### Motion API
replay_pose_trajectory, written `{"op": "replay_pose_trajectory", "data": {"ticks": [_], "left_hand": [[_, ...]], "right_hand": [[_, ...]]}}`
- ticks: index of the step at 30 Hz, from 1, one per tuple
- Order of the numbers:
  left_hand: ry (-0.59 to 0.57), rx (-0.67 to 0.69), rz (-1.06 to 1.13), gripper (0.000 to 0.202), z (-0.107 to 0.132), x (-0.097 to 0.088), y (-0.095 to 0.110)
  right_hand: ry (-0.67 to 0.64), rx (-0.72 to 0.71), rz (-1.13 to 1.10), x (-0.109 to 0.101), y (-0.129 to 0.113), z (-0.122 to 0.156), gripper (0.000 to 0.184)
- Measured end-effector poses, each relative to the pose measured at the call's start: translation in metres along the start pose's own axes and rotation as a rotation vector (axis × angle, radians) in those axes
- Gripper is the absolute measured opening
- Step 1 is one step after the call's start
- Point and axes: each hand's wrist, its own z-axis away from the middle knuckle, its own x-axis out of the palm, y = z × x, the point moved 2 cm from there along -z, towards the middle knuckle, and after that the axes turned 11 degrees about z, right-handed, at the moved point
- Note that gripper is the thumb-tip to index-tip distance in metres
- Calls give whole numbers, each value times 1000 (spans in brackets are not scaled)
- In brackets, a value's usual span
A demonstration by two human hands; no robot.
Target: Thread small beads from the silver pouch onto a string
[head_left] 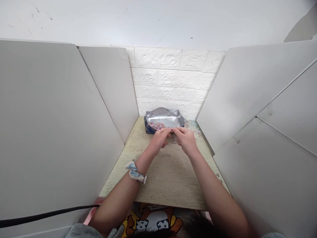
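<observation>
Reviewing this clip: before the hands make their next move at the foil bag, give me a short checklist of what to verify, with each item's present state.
1. Both hands in view: ok. Left hand and right hand meet in front of the foil bag.
2. Item pinched between the fingertips identified: cannot tell, too small.
3. Bag open, with colourful beads visible inside: ok.
4. Bag resting on the wooden table, not held: ok.
5. Loose small pieces lying right of the bag: not ok, scattered.
6. Scrunchie on the left wrist is away from the bag: ok.
</observation>
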Motion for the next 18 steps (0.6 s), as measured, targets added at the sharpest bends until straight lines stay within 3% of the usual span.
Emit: {"op": "replay_pose_trajectory", "data": {"ticks": [7, 10, 18], "left_hand": [[-127, -40, 104, 25, -1, 0, -3], [-127, -31, 79, 22, -1, 1, -2], [-86, -21, 58, 18, 0, 2, -2]], "right_hand": [[63, -183, 263, 0, -12, 9, 27], [55, -189, 201, 2, -11, 8, 26], [-45, 419, -777, 6, 9, -4, 16]]}}
